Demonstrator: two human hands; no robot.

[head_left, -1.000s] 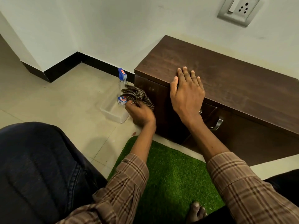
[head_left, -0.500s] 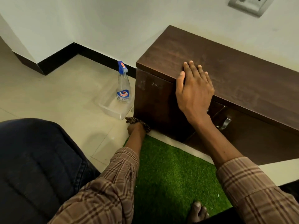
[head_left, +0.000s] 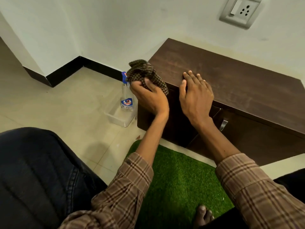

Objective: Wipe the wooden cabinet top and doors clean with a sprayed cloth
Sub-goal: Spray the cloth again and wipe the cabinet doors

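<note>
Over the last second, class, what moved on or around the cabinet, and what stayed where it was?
The left hand, gripping the checked cloth throughout, dropped to the foot of the cabinet's side panel, then rose to the top left corner, where the cloth now touches the edge. The right hand stayed flat on the top's front edge. The spray bottle stayed in its clear tray.
</note>
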